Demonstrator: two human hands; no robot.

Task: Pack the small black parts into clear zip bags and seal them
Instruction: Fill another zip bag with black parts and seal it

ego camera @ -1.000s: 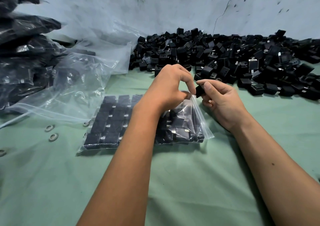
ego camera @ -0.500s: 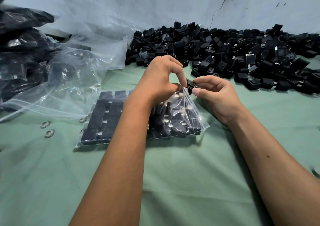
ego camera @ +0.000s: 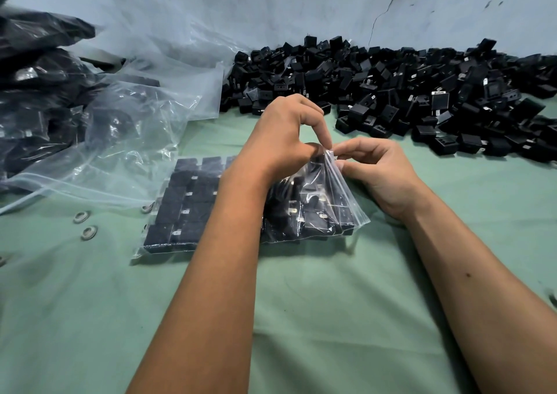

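Note:
A clear zip bag (ego camera: 337,200) filled with rows of small black parts lies on the green cloth (ego camera: 316,303) in the middle. Its mouth on the right is lifted off the cloth. My left hand (ego camera: 286,140) pinches the top of the mouth between thumb and forefinger. My right hand (ego camera: 376,170) pinches the same edge from the right, fingertips touching the left ones. A big heap of loose black parts (ego camera: 407,92) lies beyond, against the wall. My left forearm hides the bag's middle.
Empty clear bags (ego camera: 144,128) lie crumpled at the left. Behind them is a stack of filled bags (ego camera: 33,92). Two metal eyelets (ego camera: 86,224) sit in the cloth left of the bag. A grey cracked wall (ego camera: 331,1) closes the back.
The black part that my right hand held at the bag's mouth is no longer in its fingers. Both hands now pinch the mouth's edge together.

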